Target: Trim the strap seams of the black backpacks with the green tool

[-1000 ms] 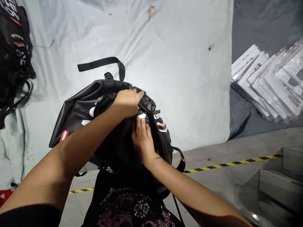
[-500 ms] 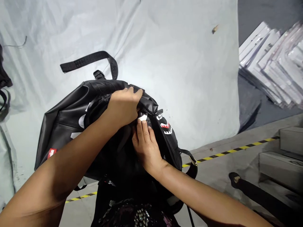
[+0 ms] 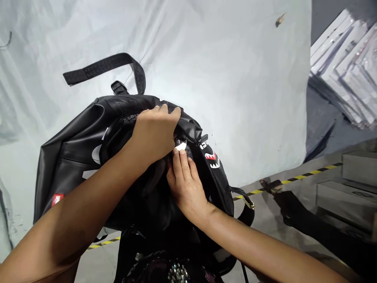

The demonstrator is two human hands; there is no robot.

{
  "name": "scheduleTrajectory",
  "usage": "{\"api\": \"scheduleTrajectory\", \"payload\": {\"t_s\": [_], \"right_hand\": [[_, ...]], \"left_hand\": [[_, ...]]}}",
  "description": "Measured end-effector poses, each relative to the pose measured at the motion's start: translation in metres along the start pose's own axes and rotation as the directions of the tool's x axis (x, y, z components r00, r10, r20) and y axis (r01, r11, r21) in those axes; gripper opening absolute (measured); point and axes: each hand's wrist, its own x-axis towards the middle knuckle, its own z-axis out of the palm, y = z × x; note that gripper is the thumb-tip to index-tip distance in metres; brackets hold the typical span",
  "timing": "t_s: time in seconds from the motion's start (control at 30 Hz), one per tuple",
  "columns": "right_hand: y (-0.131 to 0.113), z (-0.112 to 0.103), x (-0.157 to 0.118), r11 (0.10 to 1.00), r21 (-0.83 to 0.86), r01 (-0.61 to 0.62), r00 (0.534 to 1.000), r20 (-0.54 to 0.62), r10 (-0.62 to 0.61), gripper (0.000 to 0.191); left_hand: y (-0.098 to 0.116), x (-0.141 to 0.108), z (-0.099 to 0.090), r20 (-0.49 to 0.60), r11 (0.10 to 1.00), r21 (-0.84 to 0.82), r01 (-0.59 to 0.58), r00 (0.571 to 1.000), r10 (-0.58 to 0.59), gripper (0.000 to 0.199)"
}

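Head view: black backpack [image 3: 76, 153] lying at the near edge of a pale sheet [image 3: 235, 78], just in front of the body, top opening turned toward the camera. Left hand [image 3: 154, 131] closed over the upper lip of the opening, fingers curled around the fabric, gripping it. Right hand [image 3: 185, 182] just below, flat against the inner side of the opening, fingers straight and together, tips touching a small white tag [image 3: 180, 146]; nothing held. Zipper pull [image 3: 204, 138] just right of both hands, shark-mouth print [image 3: 212, 160] below it. Black strap [image 3: 103, 67] arching up off the far side of the backpack onto the sheet. Red label [image 3: 57, 199] on the left side panel. Stack of clear-wrapped packs [image 3: 347, 70] at the far right, off the sheet. Yellow-black tape [image 3: 309, 173] across the grey floor beyond the near edge.
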Motion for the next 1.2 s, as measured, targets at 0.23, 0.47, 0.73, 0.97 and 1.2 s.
{"api": "scheduleTrajectory", "payload": {"t_s": [0.23,0.47,0.73,0.97,1.2], "right_hand": [[-0.0014,-0.0050,0.0023,1.000,0.012,0.005,0.999,0.045,-0.005,0.040],[-0.0009,-0.0068,0.0056,0.997,-0.072,0.027,1.000,0.013,-0.026,0.040],[0.0008,-0.0054,0.0060,0.996,-0.084,0.037,0.998,-0.052,-0.041,0.028],[0.0002,-0.0056,0.0051,0.998,-0.056,0.037,0.999,-0.017,-0.038,0.031],[0.0012,-0.0061,0.0053,0.998,-0.035,0.044,0.999,-0.023,-0.045,0.032]], "left_hand": [[-0.0036,-0.0007,0.0027,-0.041,0.999,-0.033,-0.005,0.999,0.004,0.053],[-0.0024,-0.0038,0.0016,-0.099,0.999,0.011,-0.031,0.995,0.032,0.051],[-0.0009,-0.0050,0.0041,-0.147,0.999,0.038,-0.039,0.988,0.045,0.049],[-0.0009,-0.0052,0.0046,-0.143,0.999,0.028,-0.045,0.989,0.048,0.049],[-0.0010,-0.0046,0.0051,-0.131,0.998,0.042,-0.044,0.990,0.049,0.050]]}}
